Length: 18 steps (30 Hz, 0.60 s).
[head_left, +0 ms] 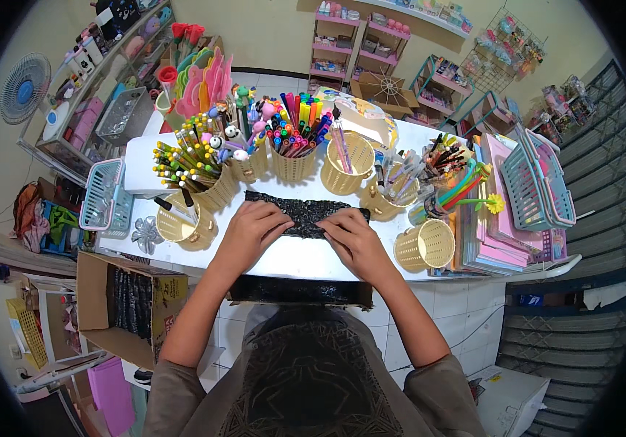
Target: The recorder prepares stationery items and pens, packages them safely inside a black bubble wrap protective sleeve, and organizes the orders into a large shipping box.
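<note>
A flat, oblong package in shiny, crinkled black plastic wrap point(304, 213) lies on the white table point(294, 258) before me. What is inside the wrap is hidden. My left hand point(254, 224) is over its left part, fingers curled and pinching the lower edge. On the right part, my right hand point(355, 237) has its fingertips pressed together at the wrap's near edge. A cream woven cup point(187, 227) with a few pens stands left of my left hand. Right of my right hand is another cream woven cup point(425, 246) with nothing visible in it.
Behind the package stand woven cups of pencils point(189, 156) and colored markers point(298, 131). Stacked pink notebooks point(498, 237) and a blue basket point(538, 182) line the right side. Another blue basket point(103, 193) sits left. A cardboard box point(94, 298) holding black-wrapped packages is at lower left.
</note>
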Motion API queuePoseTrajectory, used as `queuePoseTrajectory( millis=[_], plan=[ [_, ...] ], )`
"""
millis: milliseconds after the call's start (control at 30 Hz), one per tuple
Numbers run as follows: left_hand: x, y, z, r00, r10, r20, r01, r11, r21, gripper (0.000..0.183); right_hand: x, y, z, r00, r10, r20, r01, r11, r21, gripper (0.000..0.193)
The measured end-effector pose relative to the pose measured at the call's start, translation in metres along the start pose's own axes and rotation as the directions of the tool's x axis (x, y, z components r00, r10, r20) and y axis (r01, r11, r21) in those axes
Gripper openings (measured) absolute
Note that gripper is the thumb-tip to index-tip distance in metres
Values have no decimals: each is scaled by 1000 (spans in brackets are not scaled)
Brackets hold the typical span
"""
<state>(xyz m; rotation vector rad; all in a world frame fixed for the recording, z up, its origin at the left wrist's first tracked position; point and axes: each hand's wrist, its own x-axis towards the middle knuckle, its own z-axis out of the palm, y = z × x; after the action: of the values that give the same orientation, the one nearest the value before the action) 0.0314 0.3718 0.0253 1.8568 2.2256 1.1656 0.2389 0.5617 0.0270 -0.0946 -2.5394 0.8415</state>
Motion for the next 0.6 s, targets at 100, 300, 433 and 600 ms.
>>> queuePoseTrajectory(
  millis=[100,300,433,600],
  plan=[
    [0,0,-3,999,40,25,-40,999,-2,25,-2,0,-1,1000,22,1,-22,999,-36,28],
    [-6,4,-8,996,55,69,-50,996,-78,30,-4,-4,-5,999,-52,10,53,974,-221,30],
    [-12,5,-3,1000,-13,24,15,996,-93,28,-7,-7,-10,995,-80,51,93,936,-341,36],
    [-13,10,-4,999,-38,20,39,997,-67,25,-9,-7,-7,993,-22,112,61,932,-357,42]
  ],
)
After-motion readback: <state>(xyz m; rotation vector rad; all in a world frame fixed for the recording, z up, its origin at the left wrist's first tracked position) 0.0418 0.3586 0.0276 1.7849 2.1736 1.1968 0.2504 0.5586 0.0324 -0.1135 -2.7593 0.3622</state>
